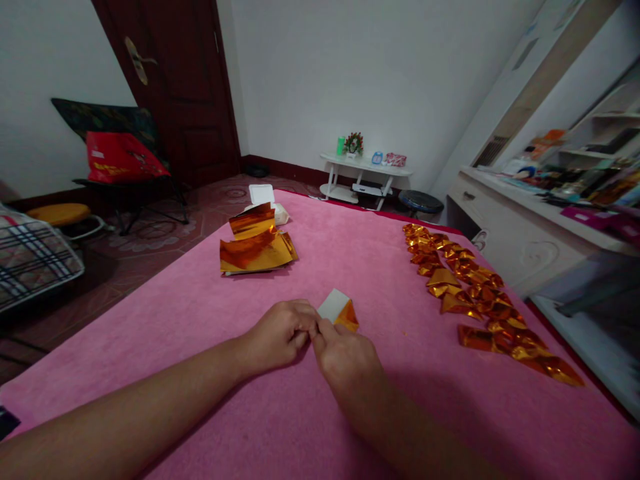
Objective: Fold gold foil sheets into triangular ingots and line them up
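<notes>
Foil sheet (334,305) | pale matte side up, gold flap R | L hand (281,333) + R hand (350,363) pinching nr end

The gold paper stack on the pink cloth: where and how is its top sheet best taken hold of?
Probably pinch the top sheet by its near edge, coming from the person's side: it is thin, and that edge faces the open pink cloth.

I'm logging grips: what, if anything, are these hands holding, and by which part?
A partly folded gold-and-white sheet, apparently by its near end, where the left hand and right hand meet; the exact grip is hidden.
</notes>
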Available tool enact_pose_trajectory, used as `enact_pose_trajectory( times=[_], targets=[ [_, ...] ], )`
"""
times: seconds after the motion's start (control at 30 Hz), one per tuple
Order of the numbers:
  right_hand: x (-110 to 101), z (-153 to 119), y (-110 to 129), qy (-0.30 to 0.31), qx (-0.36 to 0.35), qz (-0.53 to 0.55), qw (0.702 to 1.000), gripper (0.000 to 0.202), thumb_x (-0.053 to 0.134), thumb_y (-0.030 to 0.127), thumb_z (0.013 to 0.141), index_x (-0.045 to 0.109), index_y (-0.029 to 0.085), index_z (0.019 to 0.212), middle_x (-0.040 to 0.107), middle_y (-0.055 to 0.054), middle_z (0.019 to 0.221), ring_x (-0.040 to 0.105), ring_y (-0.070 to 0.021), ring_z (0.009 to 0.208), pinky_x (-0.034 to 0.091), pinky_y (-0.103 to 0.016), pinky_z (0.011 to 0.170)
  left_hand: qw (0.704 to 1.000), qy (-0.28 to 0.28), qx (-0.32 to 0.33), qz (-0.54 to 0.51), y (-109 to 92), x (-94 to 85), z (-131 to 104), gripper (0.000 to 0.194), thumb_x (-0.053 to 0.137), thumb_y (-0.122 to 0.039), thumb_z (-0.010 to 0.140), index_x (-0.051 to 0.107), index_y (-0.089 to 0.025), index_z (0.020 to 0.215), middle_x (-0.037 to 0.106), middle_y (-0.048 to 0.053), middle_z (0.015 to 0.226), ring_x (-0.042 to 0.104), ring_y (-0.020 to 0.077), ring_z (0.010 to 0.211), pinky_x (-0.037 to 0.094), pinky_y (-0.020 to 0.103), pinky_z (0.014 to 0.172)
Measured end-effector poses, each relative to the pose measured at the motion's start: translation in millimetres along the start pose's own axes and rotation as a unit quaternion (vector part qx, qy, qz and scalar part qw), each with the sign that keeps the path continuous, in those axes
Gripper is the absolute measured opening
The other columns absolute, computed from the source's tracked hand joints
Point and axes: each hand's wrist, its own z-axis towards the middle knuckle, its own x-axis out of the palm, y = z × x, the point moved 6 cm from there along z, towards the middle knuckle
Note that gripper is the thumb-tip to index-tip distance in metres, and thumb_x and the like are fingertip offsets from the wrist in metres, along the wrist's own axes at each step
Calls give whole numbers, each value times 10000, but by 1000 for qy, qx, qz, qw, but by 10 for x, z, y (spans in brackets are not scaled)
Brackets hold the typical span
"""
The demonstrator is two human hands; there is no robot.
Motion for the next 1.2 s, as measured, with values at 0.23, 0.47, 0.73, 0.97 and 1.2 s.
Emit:
enact_pose_trajectory(
  times=[0.23,0.47,0.73,0.97,1.2],
  targets=[
    [-241,-275,-301,86,-239,71,965,248,364,126,917,602,180,874,605,-7,782,536,-117,696,409,-226,615,992,-69,92,59,-206,-157,-16,321,409,-28,723,631,-169,907,672,78,914,593,162,853,471,325,762],
    [-341,-460,-558,42,-219,207,953,246,364,197,941,608,219,920,651,-27,871,585,-118,829,465,-247,742,988,-2,86,129,-287,-5,10,519,438,-84,755,470,-208,1258,550,94,1249,491,202,1145,375,432,971],
    [-283,-672,-472,-15,-82,181,980,288,396,104,875,617,192,1037,655,-66,1014,580,-166,951,476,-326,874,986,39,93,136,-216,54,-50,395,463,-52,760,588,-208,1100,642,62,1104,575,171,1013,413,398,949],
    [-321,-682,-415,-63,-33,261,963,280,390,77,832,619,168,964,644,-87,926,563,-186,892,467,-375,863,966,91,127,206,-303,125,-155,337,451,-117,832,575,-150,1144,632,97,1148,572,203,1060,455,407,932],
    [-285,-712,-462,-97,30,293,951,243,398,141,885,633,189,850,629,-70,908,547,-172,851,476,-333,772,955,82,123,256,-439,150,-246,342,467,-131,820,584,-121,1141,626,119,1148,589,213,1039,521,356,895]
  ],
)
